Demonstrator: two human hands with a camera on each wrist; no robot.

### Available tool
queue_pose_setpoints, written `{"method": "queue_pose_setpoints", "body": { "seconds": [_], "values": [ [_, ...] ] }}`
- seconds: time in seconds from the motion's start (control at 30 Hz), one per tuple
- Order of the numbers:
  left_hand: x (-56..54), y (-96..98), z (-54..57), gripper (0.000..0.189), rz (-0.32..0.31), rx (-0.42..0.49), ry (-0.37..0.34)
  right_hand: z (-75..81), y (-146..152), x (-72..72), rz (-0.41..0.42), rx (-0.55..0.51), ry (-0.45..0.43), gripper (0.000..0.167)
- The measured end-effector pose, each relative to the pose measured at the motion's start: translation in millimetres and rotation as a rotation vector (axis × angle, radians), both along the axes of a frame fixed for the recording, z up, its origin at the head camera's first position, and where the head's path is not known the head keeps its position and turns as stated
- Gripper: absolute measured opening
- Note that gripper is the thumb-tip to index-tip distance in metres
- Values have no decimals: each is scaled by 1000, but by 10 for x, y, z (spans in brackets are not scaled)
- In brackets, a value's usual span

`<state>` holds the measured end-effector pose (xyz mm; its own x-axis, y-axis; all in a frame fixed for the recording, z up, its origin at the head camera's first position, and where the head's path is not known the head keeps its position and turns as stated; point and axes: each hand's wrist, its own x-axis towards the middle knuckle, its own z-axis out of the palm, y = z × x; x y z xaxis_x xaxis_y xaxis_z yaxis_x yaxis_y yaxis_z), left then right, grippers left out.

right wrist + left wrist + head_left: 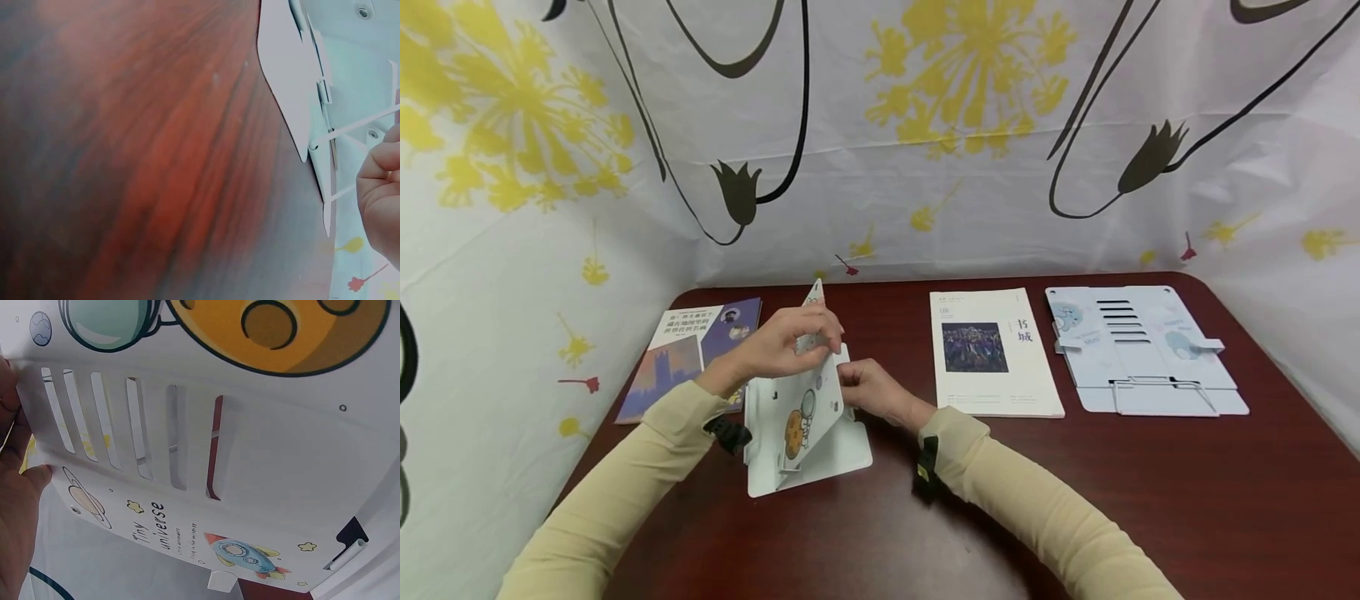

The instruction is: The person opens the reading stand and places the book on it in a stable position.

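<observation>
A white book stand (812, 417) with cartoon space pictures stands on the table left of centre, its panel tilted up from its flat base. My left hand (786, 337) grips the panel's upper edge. In the left wrist view the slotted panel (294, 437) carries a rocket and the words "Tiny universe", with thumb and fingers at its edge. Behind the panel, my right hand (876, 390) has curled fingers at the stand's rear support. The right wrist view shows that hand beside a thin white wire bracket (356, 125); its fingertips are partly out of frame.
A purple and white book (673, 371) lies behind the stand on the left. Right of centre lies a white magazine (1000, 387) with a dark picture. Another stand (1142, 350) lies folded flat at the right. A patterned white curtain (865, 125) borders the brown table (925, 533).
</observation>
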<state>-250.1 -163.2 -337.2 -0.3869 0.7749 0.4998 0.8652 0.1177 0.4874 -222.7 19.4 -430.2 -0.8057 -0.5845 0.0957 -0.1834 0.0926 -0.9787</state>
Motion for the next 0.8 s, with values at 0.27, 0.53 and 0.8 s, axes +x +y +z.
{"method": "queue_pose_setpoints", "body": {
  "seconds": [0.27, 0.53, 0.8],
  "values": [
    [21, 8, -28, 24, 5, 22, -5, 14, -2, 57, -41, -19, -96, 10],
    [34, 28, -25, 25, 2, 39, 3, 8, -17, 173, -191, -78, -199, 14],
    [-4, 18, -20, 24, 15, 22, 3, 58, -43, 613, -462, -318, -326, 20]
  ]
}}
